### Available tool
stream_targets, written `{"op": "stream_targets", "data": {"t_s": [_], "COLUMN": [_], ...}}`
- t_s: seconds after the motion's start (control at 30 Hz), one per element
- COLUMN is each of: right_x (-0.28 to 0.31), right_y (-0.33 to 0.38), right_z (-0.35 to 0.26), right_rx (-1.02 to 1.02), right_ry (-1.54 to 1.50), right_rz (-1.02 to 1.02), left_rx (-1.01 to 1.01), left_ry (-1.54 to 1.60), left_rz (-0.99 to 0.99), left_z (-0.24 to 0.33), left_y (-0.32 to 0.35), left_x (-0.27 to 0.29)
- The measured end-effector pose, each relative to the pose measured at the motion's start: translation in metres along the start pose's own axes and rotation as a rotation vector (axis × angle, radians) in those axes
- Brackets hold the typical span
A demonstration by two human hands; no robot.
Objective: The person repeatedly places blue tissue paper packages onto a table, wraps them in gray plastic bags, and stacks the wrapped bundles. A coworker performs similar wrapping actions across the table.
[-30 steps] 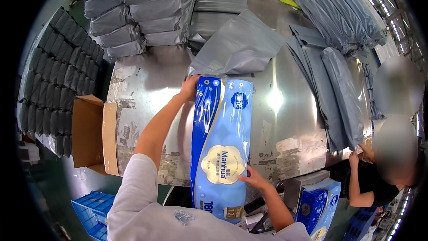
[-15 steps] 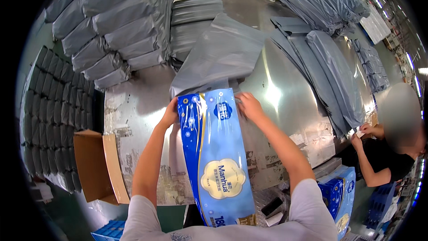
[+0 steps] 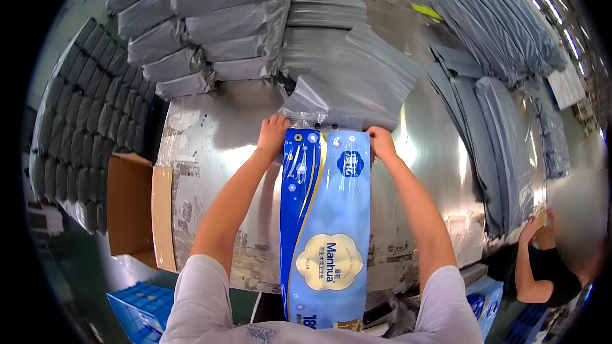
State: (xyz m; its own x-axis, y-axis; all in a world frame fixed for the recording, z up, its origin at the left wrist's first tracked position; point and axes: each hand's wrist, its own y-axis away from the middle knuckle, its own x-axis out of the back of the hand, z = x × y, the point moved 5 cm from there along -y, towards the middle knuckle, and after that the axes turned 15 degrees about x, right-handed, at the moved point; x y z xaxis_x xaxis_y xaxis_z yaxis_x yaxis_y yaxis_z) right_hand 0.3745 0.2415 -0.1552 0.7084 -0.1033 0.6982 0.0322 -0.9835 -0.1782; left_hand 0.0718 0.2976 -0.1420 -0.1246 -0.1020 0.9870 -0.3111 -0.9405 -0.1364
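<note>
A long blue plastic-wrapped pack of tissue paper [image 3: 325,210] reaches from my body across the table, its clear-edged far end against the mouth of a grey plastic mailing bag [image 3: 357,76]. My left hand [image 3: 274,134] is closed at the bag's near left corner, beside the pack's far left corner. At the pack's far right corner my right hand [image 3: 382,143] pinches the bag's near edge. Some fingertips are hidden behind the film. The bag lies flat and slants toward the back right, over a stack of grey bags [image 3: 319,44].
Grey wrapped parcels [image 3: 223,25] pile up at the back left, with more on a stack [image 3: 83,127] beyond. Folded grey bags [image 3: 503,146] lie at right. An open cardboard box [image 3: 131,210] and blue crate [image 3: 141,309] stand left. Another person [image 3: 542,280] works at right.
My view has turned, so the scene sits further right. Both hands have shifted toward the bag's mouth, and the pack now lies straighter, its far end closer against the bag.
</note>
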Motion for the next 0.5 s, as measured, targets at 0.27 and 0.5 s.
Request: {"op": "stream_targets", "data": {"t_s": [0.27, 0.5], "right_x": [0.029, -0.007], "right_y": [0.087, 0.075], "right_z": [-0.08, -0.049], "right_rx": [0.442, -0.056], "right_ry": [0.055, 0.102], "right_rz": [0.279, 0.13], "left_rx": [0.408, 0.576], "left_ry": [0.72, 0.762], "left_rz": [0.126, -0.131], "left_z": [-0.003, -0.007], "left_y": [0.048, 0.045], "left_x": [0.009, -0.013]}}
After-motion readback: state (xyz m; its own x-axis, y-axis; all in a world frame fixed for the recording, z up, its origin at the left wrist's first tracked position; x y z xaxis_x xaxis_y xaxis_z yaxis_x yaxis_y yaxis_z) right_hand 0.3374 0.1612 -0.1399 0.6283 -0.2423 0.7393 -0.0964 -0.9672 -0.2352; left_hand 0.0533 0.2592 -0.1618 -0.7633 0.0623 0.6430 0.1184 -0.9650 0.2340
